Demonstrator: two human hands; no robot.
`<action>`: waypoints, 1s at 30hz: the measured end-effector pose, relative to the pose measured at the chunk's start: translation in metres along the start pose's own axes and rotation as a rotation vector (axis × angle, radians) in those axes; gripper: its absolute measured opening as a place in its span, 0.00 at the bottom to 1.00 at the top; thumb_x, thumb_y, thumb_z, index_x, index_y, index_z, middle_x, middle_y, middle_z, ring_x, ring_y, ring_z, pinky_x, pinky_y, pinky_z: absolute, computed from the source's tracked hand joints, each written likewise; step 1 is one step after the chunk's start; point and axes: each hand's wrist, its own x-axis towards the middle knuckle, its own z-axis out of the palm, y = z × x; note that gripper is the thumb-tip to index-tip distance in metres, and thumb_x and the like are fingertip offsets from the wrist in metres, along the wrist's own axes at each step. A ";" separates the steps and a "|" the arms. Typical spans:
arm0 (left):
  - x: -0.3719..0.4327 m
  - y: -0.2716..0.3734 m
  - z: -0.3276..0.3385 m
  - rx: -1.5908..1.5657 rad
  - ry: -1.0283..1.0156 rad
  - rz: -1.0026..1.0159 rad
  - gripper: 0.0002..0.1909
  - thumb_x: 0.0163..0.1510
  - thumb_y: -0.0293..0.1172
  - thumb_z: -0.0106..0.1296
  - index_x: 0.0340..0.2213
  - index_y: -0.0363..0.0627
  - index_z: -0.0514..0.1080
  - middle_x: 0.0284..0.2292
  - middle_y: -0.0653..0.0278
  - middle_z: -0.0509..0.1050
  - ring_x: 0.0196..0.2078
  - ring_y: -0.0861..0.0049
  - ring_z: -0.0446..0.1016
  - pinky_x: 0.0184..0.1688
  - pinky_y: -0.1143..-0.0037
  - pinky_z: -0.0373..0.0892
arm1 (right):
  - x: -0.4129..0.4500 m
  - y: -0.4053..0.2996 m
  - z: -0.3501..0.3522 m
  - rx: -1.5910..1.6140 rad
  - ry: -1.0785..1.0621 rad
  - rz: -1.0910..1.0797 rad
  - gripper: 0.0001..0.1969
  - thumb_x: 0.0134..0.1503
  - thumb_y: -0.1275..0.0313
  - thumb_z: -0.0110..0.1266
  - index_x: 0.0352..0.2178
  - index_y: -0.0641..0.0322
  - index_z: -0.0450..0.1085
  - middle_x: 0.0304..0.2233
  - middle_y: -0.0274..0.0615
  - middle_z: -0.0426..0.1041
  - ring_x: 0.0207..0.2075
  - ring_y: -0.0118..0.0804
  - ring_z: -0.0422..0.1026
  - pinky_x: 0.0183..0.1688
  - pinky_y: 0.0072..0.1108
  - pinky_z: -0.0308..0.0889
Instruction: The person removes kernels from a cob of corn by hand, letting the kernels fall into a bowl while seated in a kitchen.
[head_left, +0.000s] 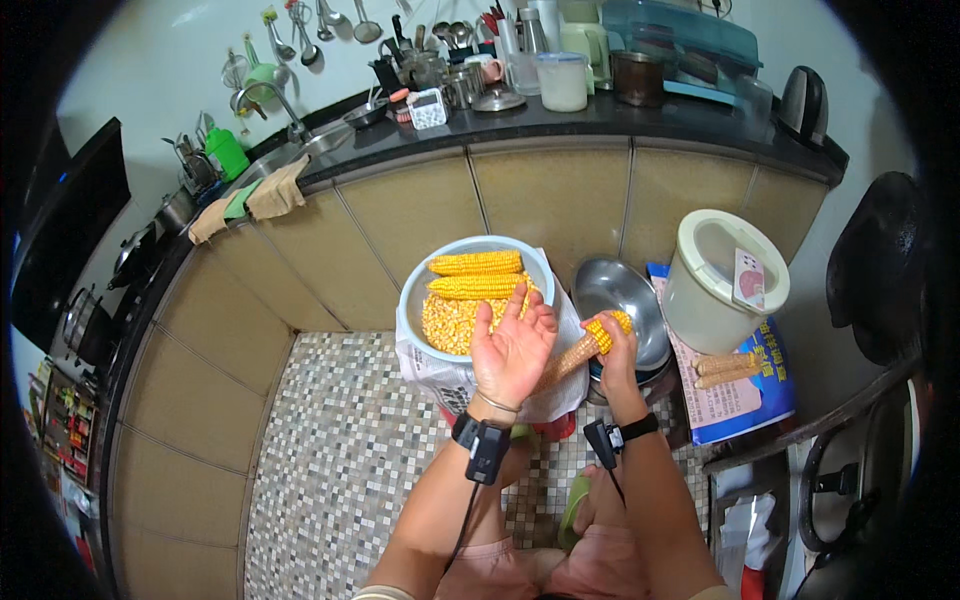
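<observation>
My right hand (619, 361) grips a partly shelled ear of corn (568, 363) by its top end. Yellow kernels remain around that end, while the rest is a bare brownish cob slanting down toward my left wrist. Palm up and fingers apart, my left hand (513, 351) holds nothing and is in front of the rim of a pale blue basin (411, 289). Two whole yellow ears (474, 262) lie across the far side of that basin, above loose corn kernels (450, 324). My left hand hides some of the kernels, and the cob's lower end is partly hidden.
Newspaper (420, 375) lies under the basin. At right are a steel bowl (611, 281), a lidded white bucket (701, 300) and stripped cobs (726, 369) on a blue printed sheet (776, 409). A dark counter (570, 131) with kitchenware runs behind; tiled floor (330, 465) lies left.
</observation>
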 end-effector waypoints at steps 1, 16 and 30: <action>-0.002 0.003 0.001 0.006 0.076 0.040 0.23 0.56 0.48 0.38 0.41 0.39 0.65 0.32 0.60 0.65 0.34 0.72 0.62 0.40 0.74 0.62 | 0.000 -0.003 0.001 -0.021 0.019 -0.002 0.09 0.52 0.70 0.49 0.31 0.66 0.66 0.26 0.45 0.73 0.29 0.34 0.72 0.33 0.20 0.65; -0.004 0.024 -0.021 -0.089 0.043 0.040 0.31 0.57 0.55 0.31 0.41 0.33 0.63 0.40 0.51 0.66 0.41 0.64 0.64 0.48 0.66 0.61 | -0.014 0.003 0.027 -0.228 -0.202 0.018 0.10 0.51 0.69 0.46 0.30 0.66 0.66 0.26 0.45 0.73 0.27 0.30 0.70 0.32 0.18 0.63; -0.032 -0.001 0.012 -0.293 0.144 -0.199 0.33 0.57 0.58 0.25 0.40 0.35 0.63 0.33 0.58 0.65 0.37 0.68 0.61 0.43 0.71 0.59 | -0.009 -0.018 0.028 -0.177 -0.106 0.089 0.09 0.52 0.69 0.47 0.31 0.65 0.65 0.26 0.41 0.72 0.28 0.28 0.70 0.32 0.17 0.64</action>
